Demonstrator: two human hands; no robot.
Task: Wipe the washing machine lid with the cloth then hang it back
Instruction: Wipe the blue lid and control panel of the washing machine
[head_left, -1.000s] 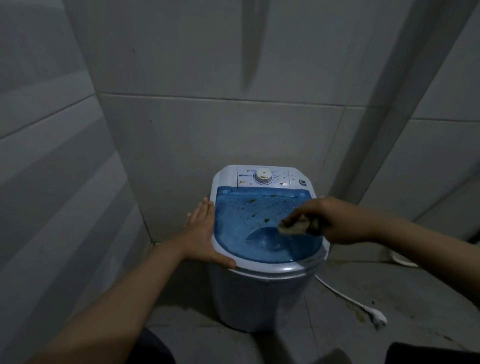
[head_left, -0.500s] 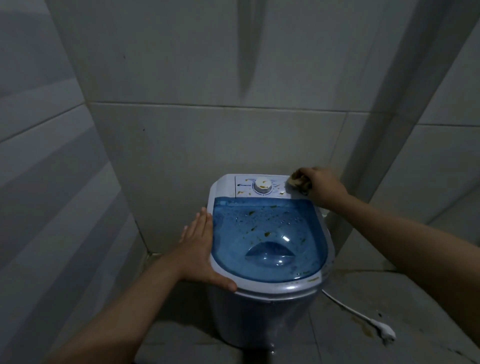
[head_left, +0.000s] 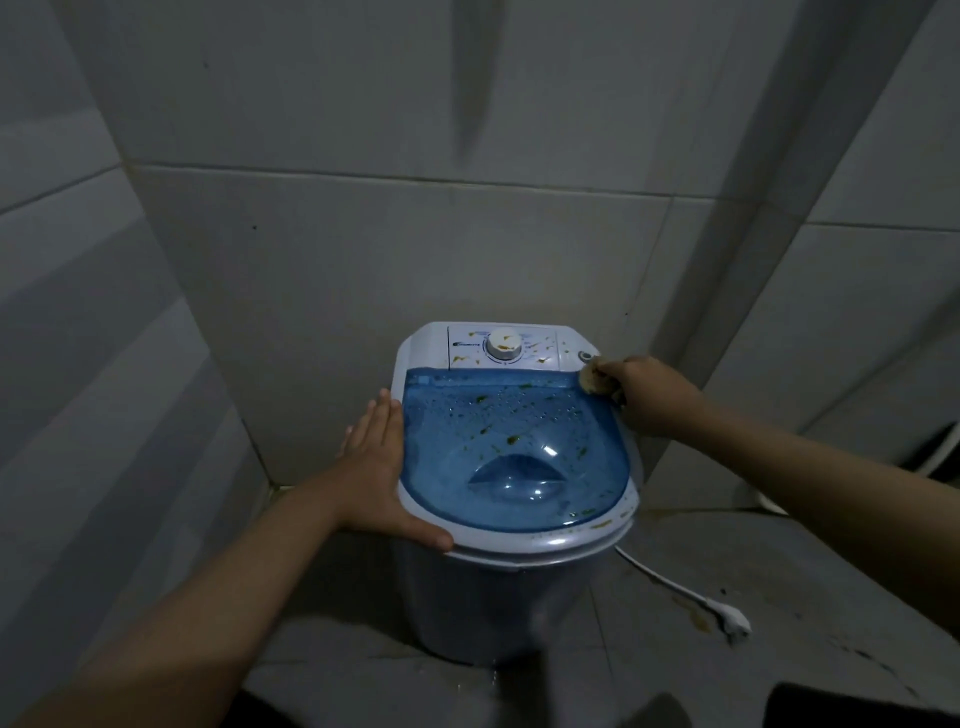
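A small white washing machine (head_left: 483, 603) stands in a tiled corner. Its translucent blue lid (head_left: 514, 452) is wet and dotted with greenish-brown specks. Behind the lid, the white control panel (head_left: 467, 347) with a round dial is specked too. My right hand (head_left: 649, 395) is closed on a small bunched tan cloth (head_left: 590, 380), pressing it at the lid's back right corner. Flat against the machine's left rim rests my left hand (head_left: 382, 467), its thumb hooked over the front edge.
Grey tiled walls (head_left: 363, 208) close in behind and on the left. A white power cord with its plug (head_left: 730, 621) lies on the stained floor to the right. A white curved object (head_left: 935, 462) shows at the right edge.
My right hand carried the cloth from the lid's front right up to the control panel, then down a little to the lid's back right corner. My left hand stayed on the left rim.
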